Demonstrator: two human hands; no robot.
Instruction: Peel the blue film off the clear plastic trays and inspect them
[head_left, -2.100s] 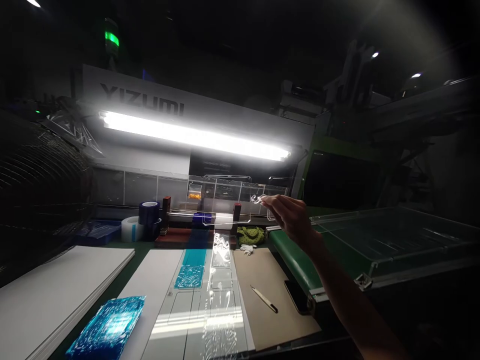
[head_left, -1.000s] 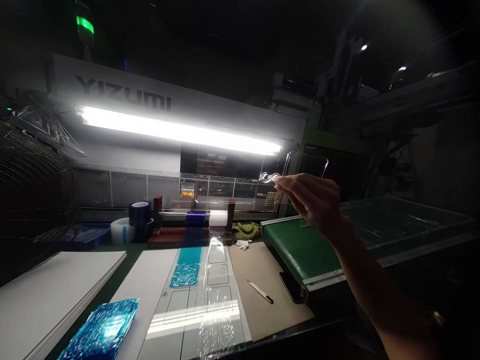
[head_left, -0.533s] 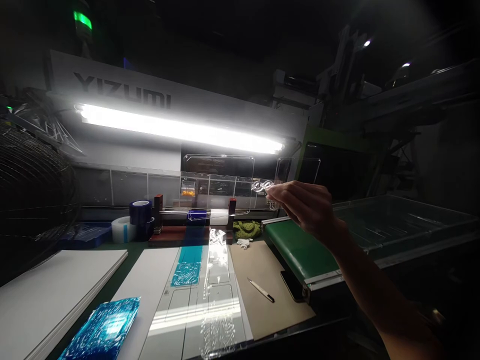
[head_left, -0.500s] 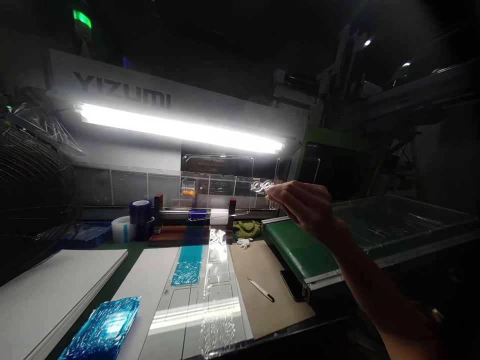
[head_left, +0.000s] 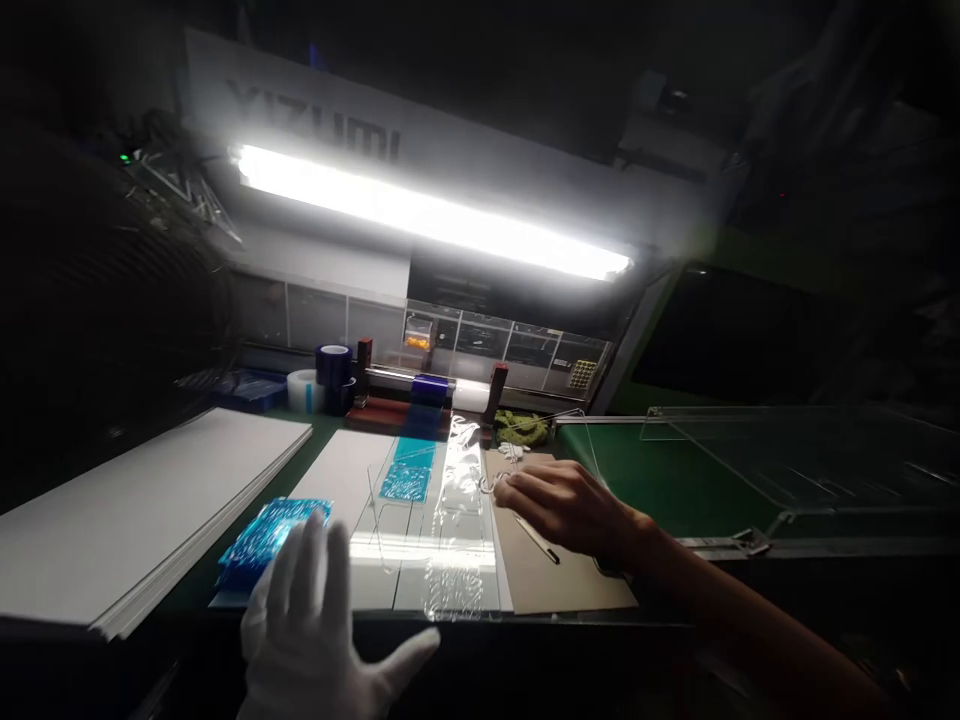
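My bare right hand [head_left: 559, 500] is closed in a pinch on a clear plastic panel [head_left: 487, 484], gripping it at a curly, looped piece. The panel's thin outlines show faintly over the worktop, and its full shape is hard to make out. In the lower left, my left hand [head_left: 319, 625], in a white glove, is open with fingers stretched and thumb spread. Its fingertips overlap the stack of blue film pieces [head_left: 262, 535] in view; contact cannot be told. Between the hands lie a strip of blue film [head_left: 409, 482] and a strip of clear film [head_left: 454, 560].
A white stack of sheets [head_left: 187, 490] lies left. Film rolls [head_left: 429, 387] sit on a red-brown holder [head_left: 390, 421], beside tape rolls [head_left: 332, 365]. A craft knife [head_left: 537, 538] lies on brown cardboard [head_left: 600, 592]. A green conveyor belt [head_left: 622, 465] runs right, under a bright tube lamp [head_left: 435, 212].
My right hand has lowered the clear panel from in front of the back partition towards the worktop. My gloved left hand has come into view. The camera view has tilted and shifted.
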